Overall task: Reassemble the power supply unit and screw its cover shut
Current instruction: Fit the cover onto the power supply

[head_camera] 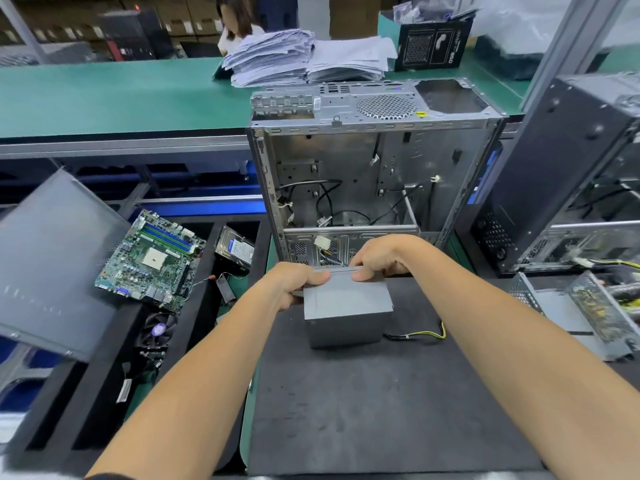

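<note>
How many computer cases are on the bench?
2: an open silver case stands behind the hands; a dark case stands at the right edge, partly cut off. More may be hidden.

Single head-worn view, wide-angle, looking forward and down.
It looks from above along both forearms to the hands (pixel 343 271), close over the dark mat (pixel 381 393) on the tabletop (pixel 104 91), with an open computer case (pixel 374 161) straight ahead.
</note>
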Demonstrator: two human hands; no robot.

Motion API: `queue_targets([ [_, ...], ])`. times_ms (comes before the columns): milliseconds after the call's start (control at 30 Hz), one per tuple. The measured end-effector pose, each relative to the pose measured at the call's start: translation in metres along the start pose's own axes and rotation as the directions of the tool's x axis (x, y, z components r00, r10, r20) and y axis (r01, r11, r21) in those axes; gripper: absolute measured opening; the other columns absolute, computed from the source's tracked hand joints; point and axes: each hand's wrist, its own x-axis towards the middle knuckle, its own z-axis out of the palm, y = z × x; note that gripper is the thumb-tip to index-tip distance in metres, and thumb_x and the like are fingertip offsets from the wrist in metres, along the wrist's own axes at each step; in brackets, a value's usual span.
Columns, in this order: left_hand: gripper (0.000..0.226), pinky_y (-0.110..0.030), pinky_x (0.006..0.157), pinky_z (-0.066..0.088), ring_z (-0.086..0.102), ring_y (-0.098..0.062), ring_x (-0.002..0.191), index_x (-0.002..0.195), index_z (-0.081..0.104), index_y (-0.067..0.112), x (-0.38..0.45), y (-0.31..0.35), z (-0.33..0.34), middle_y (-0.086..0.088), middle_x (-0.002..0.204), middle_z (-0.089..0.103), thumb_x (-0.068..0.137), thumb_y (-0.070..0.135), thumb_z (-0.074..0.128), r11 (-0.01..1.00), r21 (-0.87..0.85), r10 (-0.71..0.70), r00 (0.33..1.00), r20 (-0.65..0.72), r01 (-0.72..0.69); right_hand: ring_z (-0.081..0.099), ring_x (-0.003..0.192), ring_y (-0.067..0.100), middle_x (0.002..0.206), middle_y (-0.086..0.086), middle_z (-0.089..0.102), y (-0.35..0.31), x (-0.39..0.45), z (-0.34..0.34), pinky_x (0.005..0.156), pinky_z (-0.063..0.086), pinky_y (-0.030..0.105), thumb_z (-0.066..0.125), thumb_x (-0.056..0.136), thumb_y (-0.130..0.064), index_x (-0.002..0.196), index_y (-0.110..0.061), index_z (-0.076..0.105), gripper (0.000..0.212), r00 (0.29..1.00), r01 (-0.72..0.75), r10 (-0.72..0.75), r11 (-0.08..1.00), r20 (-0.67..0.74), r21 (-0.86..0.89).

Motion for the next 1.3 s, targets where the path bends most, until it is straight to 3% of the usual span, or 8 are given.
queue_targets([
  [133,0.035,-0.023,0.059,0.043,0.056,-0.016,0.062,0.075,0.070,0.004,-0.003,-0.016,-0.003,-0.005,0.070,0.064,0.081,0.038,0.072,0.937,0.203,0.302,0.952,-0.052,-0.286,0.029,0.069,0.022,0.070,0.011,0.039,0.003,-0.006,0.004,0.060,0.023,0.032,0.044,0.084,0.000,0.068,-0.004,0.049,0.017,0.991,0.092,-0.097,0.994,-0.090,-0.059],
  [300,0.048,-0.032,0.055,0.023,0.032,-0.018,0.056,0.057,0.041,0.011,-0.002,-0.014,-0.001,-0.004,0.055,0.035,0.093,0.040,0.055,0.584,0.640,0.611,0.790,0.058,-0.499,0.033,0.061,0.021,0.064,0.006,0.041,0.002,-0.016,0.014,0.058,0.027,0.031,0.042,0.089,-0.012,0.071,-0.008,0.043,0.019,0.951,0.185,-0.267,0.896,-0.155,-0.404],
  [400,0.036,-0.030,0.072,0.040,0.055,-0.018,0.086,0.098,0.065,0.020,-0.004,-0.003,0.000,0.003,0.091,0.063,0.082,0.052,0.062,0.330,0.776,0.532,0.785,0.319,-0.538,0.054,0.090,0.020,0.100,0.001,0.058,-0.009,-0.023,0.016,0.080,0.044,0.033,0.067,0.082,-0.042,0.105,-0.013,0.055,0.038,0.968,0.192,-0.246,0.857,-0.052,-0.478],
  [500,0.090,-0.032,0.086,0.032,0.042,-0.013,0.099,0.121,0.045,0.031,-0.010,0.000,0.000,0.011,0.105,0.050,0.046,0.072,0.070,0.176,0.838,0.371,0.823,0.430,-0.517,0.051,0.118,0.025,0.129,-0.002,0.050,-0.016,-0.027,0.026,0.099,0.044,0.041,0.086,0.052,-0.058,0.135,-0.018,0.036,0.105,0.994,0.101,-0.112,0.791,0.021,-0.604],
  [633,0.097,-0.037,0.091,0.036,0.048,-0.020,0.105,0.121,0.041,0.022,-0.007,-0.004,0.001,0.003,0.113,0.052,0.043,0.067,0.078,-0.032,0.870,0.410,0.787,0.461,-0.493,0.053,0.099,0.026,0.121,0.004,0.053,-0.015,-0.026,0.036,0.080,0.049,0.037,0.089,0.056,-0.042,0.124,-0.014,0.034,0.092,0.981,0.092,-0.186,0.702,-0.058,-0.706],
  [800,0.086,-0.035,0.084,0.046,0.054,-0.022,0.101,0.117,0.045,0.020,-0.009,-0.003,0.002,0.001,0.113,0.055,0.049,0.057,0.082,0.010,0.859,0.432,0.777,0.458,-0.513,0.055,0.086,0.023,0.099,0.002,0.056,-0.014,-0.027,0.034,0.069,0.047,0.033,0.086,0.052,-0.045,0.114,-0.015,0.046,0.080,0.950,0.124,-0.297,0.636,-0.093,-0.762],
  [1067,0.089,-0.031,0.080,0.038,0.052,-0.022,0.094,0.108,0.045,0.012,-0.012,0.010,0.020,0.001,0.101,0.050,0.049,0.070,0.076,-0.160,0.897,0.398,0.805,0.440,-0.411,0.058,0.082,0.020,0.093,-0.001,0.058,-0.015,-0.024,0.027,0.068,0.052,0.034,0.085,0.051,-0.043,0.107,-0.018,0.050,0.070,0.958,0.155,-0.278,0.697,-0.065,-0.701],
  [1300,0.085,-0.034,0.073,0.048,0.056,-0.018,0.084,0.100,0.051,0.019,-0.009,0.005,0.027,0.005,0.095,0.058,0.042,0.077,0.070,0.103,0.894,0.425,0.832,0.357,-0.437,0.055,0.081,0.012,0.093,-0.006,0.058,-0.008,-0.021,0.014,0.061,0.041,0.028,0.085,0.058,-0.033,0.104,-0.020,0.056,0.056,0.971,0.212,-0.237,0.815,0.024,-0.540],
])
